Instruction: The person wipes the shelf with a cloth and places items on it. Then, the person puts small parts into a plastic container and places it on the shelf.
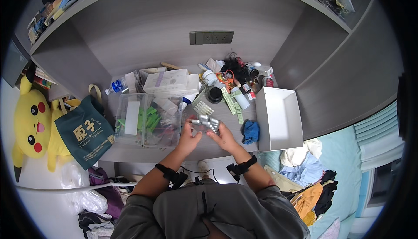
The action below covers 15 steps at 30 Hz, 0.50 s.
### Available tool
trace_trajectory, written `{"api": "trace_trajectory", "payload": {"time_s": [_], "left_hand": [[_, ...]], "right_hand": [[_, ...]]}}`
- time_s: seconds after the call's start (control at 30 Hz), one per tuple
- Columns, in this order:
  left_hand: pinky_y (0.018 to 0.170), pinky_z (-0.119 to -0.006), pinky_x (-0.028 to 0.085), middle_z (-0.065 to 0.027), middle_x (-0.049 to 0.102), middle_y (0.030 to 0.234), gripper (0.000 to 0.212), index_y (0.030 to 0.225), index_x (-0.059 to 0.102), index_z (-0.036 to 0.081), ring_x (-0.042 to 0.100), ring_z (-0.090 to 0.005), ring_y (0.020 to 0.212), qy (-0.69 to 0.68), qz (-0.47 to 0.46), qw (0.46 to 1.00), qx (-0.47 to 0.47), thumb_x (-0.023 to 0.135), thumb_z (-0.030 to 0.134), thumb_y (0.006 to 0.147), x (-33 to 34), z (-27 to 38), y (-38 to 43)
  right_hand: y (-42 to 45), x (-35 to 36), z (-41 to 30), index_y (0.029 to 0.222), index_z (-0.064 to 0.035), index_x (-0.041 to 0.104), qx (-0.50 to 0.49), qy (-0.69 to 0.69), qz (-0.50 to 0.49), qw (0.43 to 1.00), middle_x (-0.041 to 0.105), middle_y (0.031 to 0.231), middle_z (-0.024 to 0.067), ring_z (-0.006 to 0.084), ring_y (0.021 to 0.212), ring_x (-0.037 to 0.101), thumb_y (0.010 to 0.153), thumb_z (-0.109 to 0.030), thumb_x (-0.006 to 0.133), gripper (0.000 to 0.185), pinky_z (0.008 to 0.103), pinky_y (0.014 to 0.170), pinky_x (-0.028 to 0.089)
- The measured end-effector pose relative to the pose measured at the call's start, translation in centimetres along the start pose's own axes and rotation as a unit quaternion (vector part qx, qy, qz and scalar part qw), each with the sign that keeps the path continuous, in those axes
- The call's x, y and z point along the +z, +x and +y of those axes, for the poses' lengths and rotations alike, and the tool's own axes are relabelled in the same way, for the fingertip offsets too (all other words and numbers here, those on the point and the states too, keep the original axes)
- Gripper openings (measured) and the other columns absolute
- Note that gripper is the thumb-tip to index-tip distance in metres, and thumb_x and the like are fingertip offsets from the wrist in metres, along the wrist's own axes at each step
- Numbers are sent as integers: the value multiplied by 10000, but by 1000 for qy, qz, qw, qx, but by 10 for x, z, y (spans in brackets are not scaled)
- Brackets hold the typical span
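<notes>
Both my hands hold a clear plastic pack of silvery rounded items (205, 123) above the front of the desk. My left hand (190, 136) grips its left side, and my right hand (224, 137) its right side. Just beyond it lies a group of pale tubes (203, 108). A clear plastic box (178, 134) with green pieces and small packets stands left of my left hand. A crumpled blue cloth (250, 132) lies to the right of my right hand, beside a white box (283, 121) that stands open. Behind my hands are a black-lidded jar (215, 94) and light green packets (230, 101).
White cartons (166, 81) and a water bottle (115, 86) stand at the back left of the desk. Bottles, a white jar (209, 77) and black hair-like strands (235, 69) crowd the back right. A dark green bag (85, 131) hangs over the left edge, near a yellow plush toy (32, 121).
</notes>
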State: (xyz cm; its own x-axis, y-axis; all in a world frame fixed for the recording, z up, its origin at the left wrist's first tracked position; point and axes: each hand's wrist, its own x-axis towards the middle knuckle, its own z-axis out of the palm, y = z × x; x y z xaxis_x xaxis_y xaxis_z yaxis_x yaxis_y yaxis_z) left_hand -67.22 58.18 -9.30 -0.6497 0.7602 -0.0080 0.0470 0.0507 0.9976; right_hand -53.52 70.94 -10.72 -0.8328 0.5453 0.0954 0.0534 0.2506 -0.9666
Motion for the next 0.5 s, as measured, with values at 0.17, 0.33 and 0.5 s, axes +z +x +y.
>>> {"api": "trace_trajectory", "payload": {"time_s": [0.17,0.33,0.5], "left_hand": [[889,-421,453,-230,557,1151,466,1251,438,13,549,-378,1072,234,-74,969,1,600,119,828,0,-42,-4],[912,-459,439,-272,570,1143,510,1268,418,-33,549,-434,1062,256,-102,961,20,615,213,867,0,-35,-9],[876,-371,477,-188,596,1124,497,1280,406,-36,608,-290,1024,121,-148,977,96,614,197,894,-22,31,12]], "right_hand": [[-14,9,38,1180,4,477,-29,-140,9,990,589,1027,232,414,938,569,826,-254,710,495,432,826,461],[-19,12,39,1174,33,493,-33,-161,0,986,568,1035,239,345,978,572,880,-231,652,426,401,858,444],[6,-6,-43,1272,61,412,-110,-33,18,993,526,1169,230,336,1040,568,877,-207,662,539,388,888,456]]}}
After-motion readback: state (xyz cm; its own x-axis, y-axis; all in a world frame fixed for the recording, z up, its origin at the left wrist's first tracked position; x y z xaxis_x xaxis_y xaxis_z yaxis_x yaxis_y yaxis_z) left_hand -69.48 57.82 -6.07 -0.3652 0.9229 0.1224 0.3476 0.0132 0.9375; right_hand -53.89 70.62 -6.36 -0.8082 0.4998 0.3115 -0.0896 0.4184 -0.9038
